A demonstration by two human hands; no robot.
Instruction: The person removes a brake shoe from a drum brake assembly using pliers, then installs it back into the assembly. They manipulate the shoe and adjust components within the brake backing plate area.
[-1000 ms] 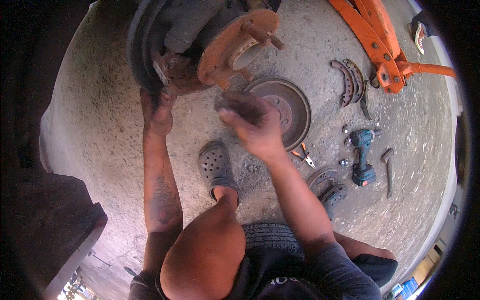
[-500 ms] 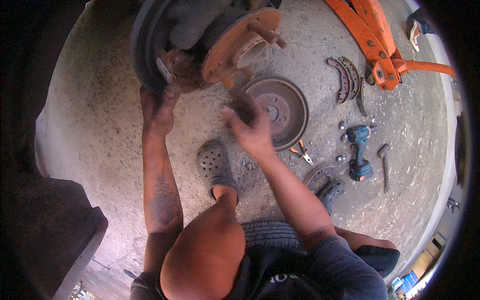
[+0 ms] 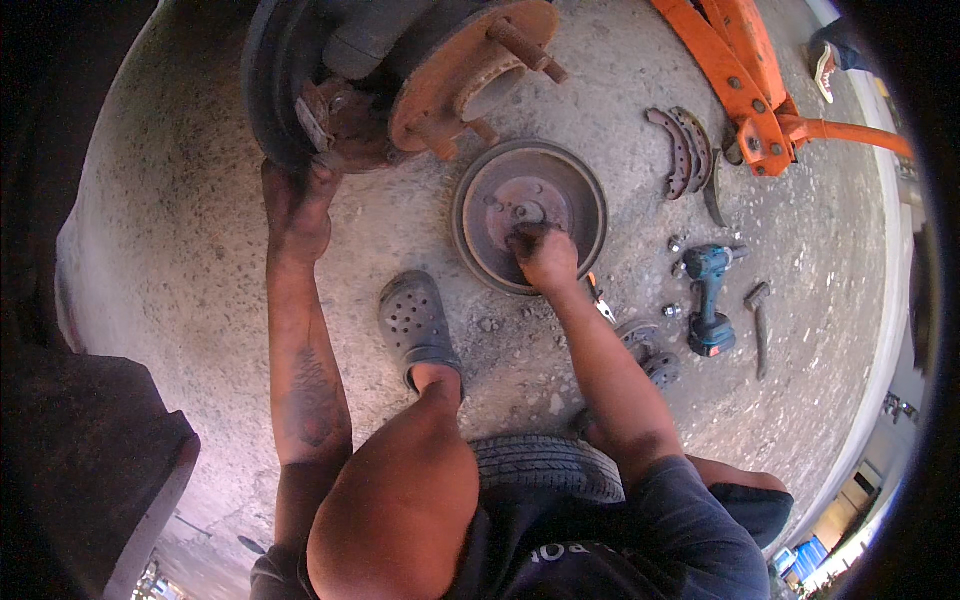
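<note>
My left hand (image 3: 300,212) reaches up to the lower rim of a dark brake backing plate (image 3: 268,95), fingers round its edge and thumb near a rusty brake part (image 3: 315,118). Beside it juts the rusty hub flange (image 3: 425,105) with long wheel studs (image 3: 520,45). My right hand (image 3: 548,258) is over a brake drum (image 3: 468,215) lying open side up on the ground. Its fingers are curled together, tips down near the drum's centre; anything between them is hidden.
To the right lie curved brake shoes (image 3: 682,155), a teal cordless impact wrench (image 3: 710,300), a hammer (image 3: 762,330) and orange-handled pliers (image 3: 602,305). An orange jack (image 3: 745,110) stands far right. A tyre (image 3: 545,467) is beneath me. Another person's shoe (image 3: 824,72) shows at the upper right.
My right hand has moved right and down from beside the hub to the brake drum, its fingers now curled inside. My left hand stays at the backing plate; the whole view has shifted slightly.
</note>
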